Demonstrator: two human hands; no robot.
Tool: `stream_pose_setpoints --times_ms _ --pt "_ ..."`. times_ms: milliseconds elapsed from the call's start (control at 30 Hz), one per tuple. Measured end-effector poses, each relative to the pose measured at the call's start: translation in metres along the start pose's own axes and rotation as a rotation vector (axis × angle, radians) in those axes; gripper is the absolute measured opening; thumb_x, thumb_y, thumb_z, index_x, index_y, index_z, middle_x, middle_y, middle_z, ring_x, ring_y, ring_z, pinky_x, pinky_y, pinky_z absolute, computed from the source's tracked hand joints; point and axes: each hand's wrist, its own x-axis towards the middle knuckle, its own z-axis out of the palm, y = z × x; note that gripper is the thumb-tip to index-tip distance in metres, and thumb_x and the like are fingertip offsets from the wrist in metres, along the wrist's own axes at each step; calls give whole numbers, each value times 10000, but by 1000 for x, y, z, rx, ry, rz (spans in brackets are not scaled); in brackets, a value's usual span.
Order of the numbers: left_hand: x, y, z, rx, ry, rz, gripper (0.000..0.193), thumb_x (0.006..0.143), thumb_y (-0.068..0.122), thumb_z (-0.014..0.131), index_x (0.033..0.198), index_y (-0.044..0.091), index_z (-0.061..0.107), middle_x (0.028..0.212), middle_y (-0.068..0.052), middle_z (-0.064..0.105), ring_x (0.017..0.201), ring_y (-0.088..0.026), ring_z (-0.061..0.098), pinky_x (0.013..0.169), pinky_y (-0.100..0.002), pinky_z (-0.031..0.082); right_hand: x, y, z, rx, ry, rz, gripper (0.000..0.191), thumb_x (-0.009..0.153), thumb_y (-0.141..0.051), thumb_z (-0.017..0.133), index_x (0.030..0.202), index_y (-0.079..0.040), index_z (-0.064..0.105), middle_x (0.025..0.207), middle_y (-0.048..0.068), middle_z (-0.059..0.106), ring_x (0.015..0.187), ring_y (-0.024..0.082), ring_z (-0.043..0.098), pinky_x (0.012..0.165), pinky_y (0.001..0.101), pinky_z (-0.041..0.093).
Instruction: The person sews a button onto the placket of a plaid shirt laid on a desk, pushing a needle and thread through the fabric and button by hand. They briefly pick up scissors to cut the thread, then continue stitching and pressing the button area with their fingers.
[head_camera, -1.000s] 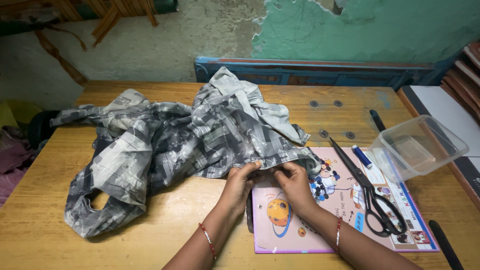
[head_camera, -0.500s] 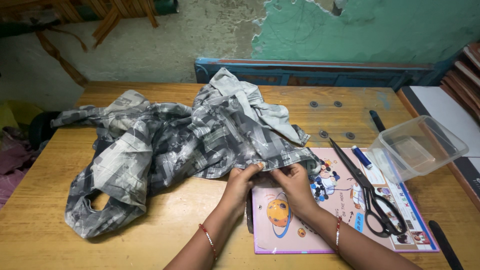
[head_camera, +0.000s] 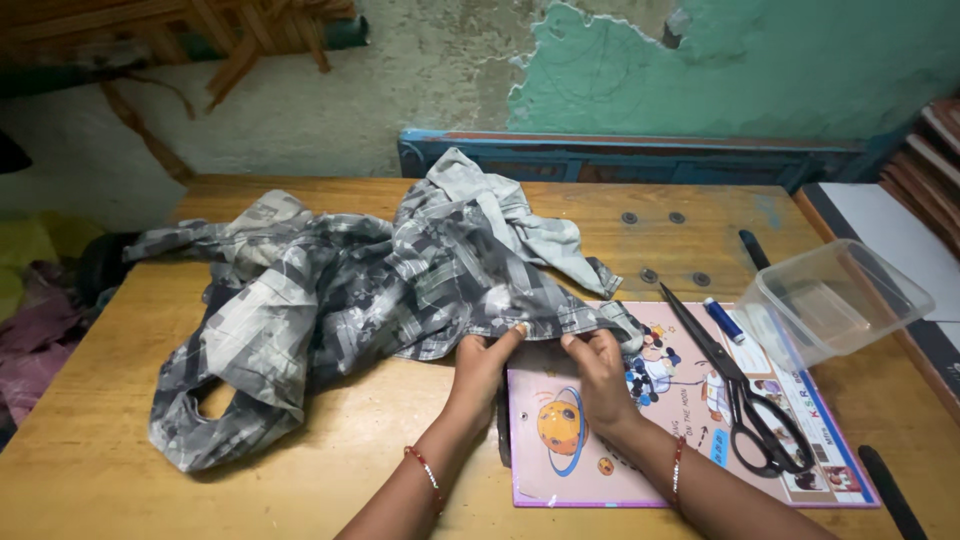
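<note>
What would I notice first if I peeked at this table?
The big crumpled grey patterned cloth spread over the left and middle of the wooden table. The left hand and right hand pinch its near edge. On the right, black scissors lie on a pink picture book, beside a clear plastic box.

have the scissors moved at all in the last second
No. The scissors lie on the pink book as before, blade tips toward the table's round holes, handles near its right edge.
</note>
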Motion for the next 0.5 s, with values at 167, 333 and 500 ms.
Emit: stream_pose_setpoints --times_ms 167,333,500 --pt "0 -2 -1 26 23 75 253 914 172 710 1072 -25 729 1011 -72 761 854 -119 691 755 -282 555 3 -15 5 -185 68 3 292 990 -290 633 949 -2 654 833 59 699 717 100 625 630 254 506" --pt "-1 -5 0 1 59 104 249 933 186 714 1087 -9 729 984 -42 744 820 -106 641 722 -275 506 15 -19 -6 -269 33 169 425 1003 -343 581 770 2 666 638 79 660 464 134 586 424 277 452" --pt "2 -11 -2 26 91 104 252 905 205 719 1083 26 721 982 6 752 838 -68 658 750 -249 525 -3 -29 -1 -631 108 -79 546 1081 -361 585 683 7 655 552 78 593 468 149 536 456 294 409"
